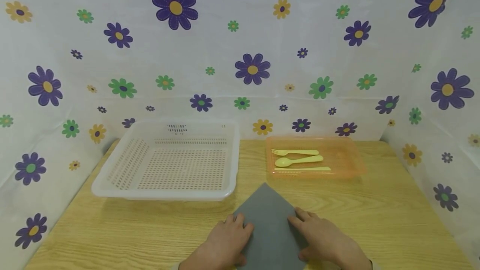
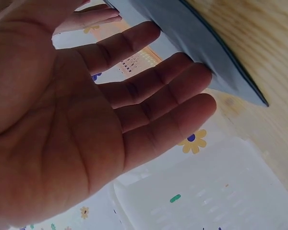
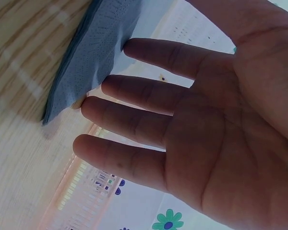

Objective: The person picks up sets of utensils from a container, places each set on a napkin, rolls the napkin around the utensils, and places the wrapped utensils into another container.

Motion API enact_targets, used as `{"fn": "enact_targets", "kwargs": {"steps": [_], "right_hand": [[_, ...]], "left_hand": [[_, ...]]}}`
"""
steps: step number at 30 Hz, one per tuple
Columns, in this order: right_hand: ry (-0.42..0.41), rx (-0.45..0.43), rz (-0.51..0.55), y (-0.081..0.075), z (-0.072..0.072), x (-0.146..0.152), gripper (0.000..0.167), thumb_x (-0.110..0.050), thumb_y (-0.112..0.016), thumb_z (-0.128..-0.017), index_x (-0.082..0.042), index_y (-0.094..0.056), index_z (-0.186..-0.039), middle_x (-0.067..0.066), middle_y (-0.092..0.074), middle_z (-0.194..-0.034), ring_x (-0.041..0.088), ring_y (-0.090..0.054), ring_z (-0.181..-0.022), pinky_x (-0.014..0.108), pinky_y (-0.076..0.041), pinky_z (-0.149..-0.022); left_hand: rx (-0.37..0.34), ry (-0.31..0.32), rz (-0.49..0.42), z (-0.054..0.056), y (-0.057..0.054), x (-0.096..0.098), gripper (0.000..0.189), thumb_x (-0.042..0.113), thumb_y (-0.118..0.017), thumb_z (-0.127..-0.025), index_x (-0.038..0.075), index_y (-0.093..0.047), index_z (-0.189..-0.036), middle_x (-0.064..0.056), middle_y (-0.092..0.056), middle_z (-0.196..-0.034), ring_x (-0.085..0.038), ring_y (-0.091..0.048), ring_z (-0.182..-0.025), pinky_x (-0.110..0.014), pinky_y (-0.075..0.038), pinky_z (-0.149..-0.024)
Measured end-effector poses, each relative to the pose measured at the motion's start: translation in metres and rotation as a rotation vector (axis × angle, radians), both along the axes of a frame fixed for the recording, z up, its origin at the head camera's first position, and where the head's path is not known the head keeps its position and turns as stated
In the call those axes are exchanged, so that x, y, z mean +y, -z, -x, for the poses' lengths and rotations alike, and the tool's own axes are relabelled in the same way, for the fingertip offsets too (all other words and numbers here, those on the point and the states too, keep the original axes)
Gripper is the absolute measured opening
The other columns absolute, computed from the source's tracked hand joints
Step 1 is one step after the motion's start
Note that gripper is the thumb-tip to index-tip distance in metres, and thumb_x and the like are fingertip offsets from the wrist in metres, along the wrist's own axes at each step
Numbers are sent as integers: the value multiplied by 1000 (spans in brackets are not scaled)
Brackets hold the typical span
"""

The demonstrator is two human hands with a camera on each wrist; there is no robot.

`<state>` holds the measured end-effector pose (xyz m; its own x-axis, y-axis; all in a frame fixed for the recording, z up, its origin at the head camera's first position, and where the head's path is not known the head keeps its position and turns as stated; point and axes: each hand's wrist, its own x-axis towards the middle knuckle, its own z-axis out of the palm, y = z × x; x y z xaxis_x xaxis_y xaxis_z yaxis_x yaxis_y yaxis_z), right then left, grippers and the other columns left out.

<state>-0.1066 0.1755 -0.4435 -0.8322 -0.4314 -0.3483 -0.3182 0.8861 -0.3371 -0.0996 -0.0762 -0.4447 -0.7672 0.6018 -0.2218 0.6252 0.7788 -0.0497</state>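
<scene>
A grey-blue napkin (image 1: 270,224) lies at the front middle of the table, one corner pointing away from me. My left hand (image 1: 226,238) touches its left edge with the fingertips. On the opposite edge rest the fingertips of my right hand (image 1: 326,236). The left wrist view shows nearly straight, slightly spread left fingers (image 2: 158,115) against the napkin (image 2: 216,55). Straight right fingers (image 3: 134,122) meet the layered napkin edge (image 3: 89,60) in the right wrist view. The near end of the napkin is cut off by the head view's lower border.
A white plastic basket (image 1: 232,170) stands at the back left of the wooden table (image 1: 390,220). At the back right, an orange basket (image 1: 352,161) holds a yellow fork (image 1: 300,152), spoon (image 1: 300,160) and knife (image 1: 307,168). Flower-patterned cloth (image 1: 210,49) surrounds the table's back and sides.
</scene>
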Motion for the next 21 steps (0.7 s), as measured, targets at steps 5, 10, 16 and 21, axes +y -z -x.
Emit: {"fn": "enact_targets", "kwargs": {"steps": [5,10,16,21], "right_hand": [[-1,-3,2,-1,-1,0,82,-24,-91,-69,-5,-54,-139,23,-41,-151,43,-44,-134,61,-43,-98],[-26,-4,20,-2,-1,-1,76,-24,-89,-73,-6,-54,-138,22,-42,-150,43,-45,-132,60,-44,-97],[-101,109,58,-5,0,1,64,-29,-84,-78,-5,-57,-131,22,-53,-137,42,-56,-118,58,-50,-85],[-159,188,75,-6,4,7,55,-32,-81,-82,-5,-59,-126,17,-61,-124,33,-64,-102,46,-54,-77]], "left_hand": [[13,-2,10,-1,0,1,60,52,-87,-68,16,-59,-107,-3,-49,-93,-18,-50,-81,-29,-47,-58],[20,-10,17,-2,-1,2,60,52,-87,-68,16,-59,-107,-4,-51,-95,-20,-52,-84,-30,-49,-60],[53,11,27,-1,-3,3,56,51,-86,-70,15,-59,-103,-4,-52,-91,-18,-52,-78,-30,-48,-58],[108,32,-18,0,-4,6,45,48,-82,-77,15,-61,-99,-2,-53,-85,-17,-54,-75,-30,-47,-57]]}}
